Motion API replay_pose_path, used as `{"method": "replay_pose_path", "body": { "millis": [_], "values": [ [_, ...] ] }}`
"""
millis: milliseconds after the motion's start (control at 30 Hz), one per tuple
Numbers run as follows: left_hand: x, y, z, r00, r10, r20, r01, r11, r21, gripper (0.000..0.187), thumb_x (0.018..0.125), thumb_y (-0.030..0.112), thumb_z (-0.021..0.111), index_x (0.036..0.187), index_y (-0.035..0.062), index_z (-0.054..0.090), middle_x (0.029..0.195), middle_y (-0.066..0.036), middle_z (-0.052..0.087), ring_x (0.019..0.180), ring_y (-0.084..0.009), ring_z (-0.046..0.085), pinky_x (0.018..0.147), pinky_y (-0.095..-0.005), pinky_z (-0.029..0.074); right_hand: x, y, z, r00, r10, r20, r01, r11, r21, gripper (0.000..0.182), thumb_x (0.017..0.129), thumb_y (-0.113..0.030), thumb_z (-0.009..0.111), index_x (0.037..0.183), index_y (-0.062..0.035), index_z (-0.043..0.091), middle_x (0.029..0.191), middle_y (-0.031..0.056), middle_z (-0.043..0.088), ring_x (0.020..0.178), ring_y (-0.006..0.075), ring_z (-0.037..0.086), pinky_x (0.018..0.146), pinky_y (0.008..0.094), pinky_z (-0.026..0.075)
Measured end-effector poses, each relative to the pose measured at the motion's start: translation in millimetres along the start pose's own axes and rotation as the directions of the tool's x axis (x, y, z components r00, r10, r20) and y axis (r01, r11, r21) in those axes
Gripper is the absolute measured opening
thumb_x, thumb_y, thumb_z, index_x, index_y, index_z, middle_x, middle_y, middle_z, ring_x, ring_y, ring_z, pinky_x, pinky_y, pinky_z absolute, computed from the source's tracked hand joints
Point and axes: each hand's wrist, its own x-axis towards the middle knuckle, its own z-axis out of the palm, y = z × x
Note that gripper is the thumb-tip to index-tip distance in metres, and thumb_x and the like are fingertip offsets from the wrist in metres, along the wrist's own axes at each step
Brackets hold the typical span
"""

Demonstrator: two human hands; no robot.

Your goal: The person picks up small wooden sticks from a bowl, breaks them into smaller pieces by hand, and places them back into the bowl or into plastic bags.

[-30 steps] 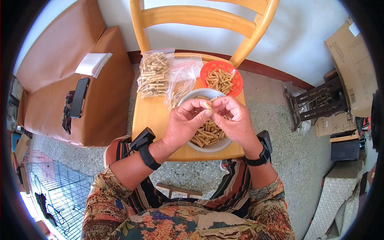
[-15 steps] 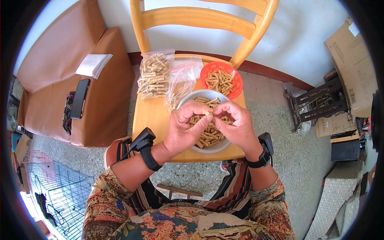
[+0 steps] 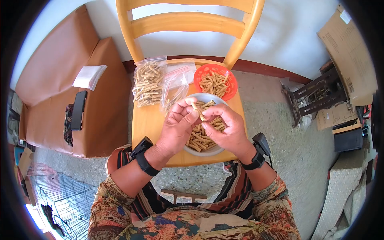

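Observation:
Above a pale bowl (image 3: pixel 193 151) of short tan stick pieces, which look like dried root, both my hands meet. My left hand (image 3: pixel 176 126) pinches one stick piece (image 3: pixel 196 109) between thumb and fingers. At the lower end of that same piece, the thumb and fingertips of my right hand (image 3: pixel 230 125) are closed. Behind the bowl stands a red perforated basket (image 3: pixel 232 89) with more pieces in it. To its left lie a full clear zip bag (image 3: pixel 149 82) of pieces and a flatter, partly filled bag (image 3: pixel 176 87).
Everything rests on the seat of a wooden chair (image 3: pixel 145 138). A brown sofa (image 3: pixel 102 92) at left carries a phone (image 3: pixel 79 110) and a packet of clear bags (image 3: pixel 89 77). A wire cage (image 3: pixel 64 196) is at lower left, cardboard (image 3: pixel 352 52) at right.
The stick piece, seen end-on between the fingertips before, now stands tilted and shows its length. My hands have shifted slightly left, and the whole view has shifted a little.

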Motion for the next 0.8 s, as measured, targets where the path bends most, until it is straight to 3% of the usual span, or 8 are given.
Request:
{"method": "replay_pose_path", "body": {
  "millis": [67, 267, 567, 800],
  "values": [
    [0, 2, 1, 0.985, -0.175, 0.006, 0.174, 0.973, -0.153, 0.020, 0.097, 0.011, 0.054, 0.117, 0.0086, 0.054, 0.106, -0.002, 0.059, 0.101, -0.0129, 0.058, 0.088, -0.0321, 0.049, 2, -5, 0, 1.000, -0.029, -0.004, 0.029, 0.998, -0.048, 0.024, 0.075, 0.006, 0.068, 0.096, -0.0033, 0.062, 0.087, 0.0051, 0.062, 0.078, 0.0138, 0.063, 0.071, 0.0261, 0.052],
    [-1, -3, -3, 0.957, -0.289, -0.008, 0.284, 0.945, -0.160, 0.020, 0.098, 0.015, 0.053, 0.116, 0.0083, 0.055, 0.109, -0.003, 0.060, 0.102, -0.0141, 0.058, 0.088, -0.0320, 0.049, 3, -7, -1, 0.998, -0.061, -0.001, 0.060, 0.983, -0.174, 0.021, 0.074, 0.006, 0.071, 0.092, -0.0038, 0.065, 0.086, 0.0071, 0.062, 0.078, 0.0189, 0.064, 0.068, 0.0280, 0.053],
    [-3, -8, -7, 0.950, -0.311, 0.007, 0.304, 0.923, -0.238, 0.015, 0.097, 0.017, 0.054, 0.110, 0.0089, 0.058, 0.103, -0.002, 0.061, 0.095, -0.0127, 0.059, 0.081, -0.0299, 0.050, 3, -8, -4, 0.996, -0.086, -0.011, 0.083, 0.980, -0.182, 0.023, 0.074, 0.005, 0.071, 0.095, -0.0039, 0.068, 0.088, 0.0085, 0.065, 0.079, 0.0208, 0.063, 0.067, 0.0297, 0.053],
    [-2, -10, -13, 0.952, -0.297, 0.072, 0.306, 0.921, -0.240, 0.019, 0.096, 0.018, 0.057, 0.113, 0.0106, 0.058, 0.108, -0.003, 0.062, 0.102, -0.0142, 0.059, 0.086, -0.0316, 0.050, 2, -6, -5, 0.997, -0.080, -0.002, 0.078, 0.982, -0.171, 0.025, 0.073, 0.005, 0.072, 0.096, -0.0037, 0.067, 0.086, 0.0084, 0.065, 0.078, 0.0202, 0.063, 0.069, 0.0302, 0.052]
  ]
}}
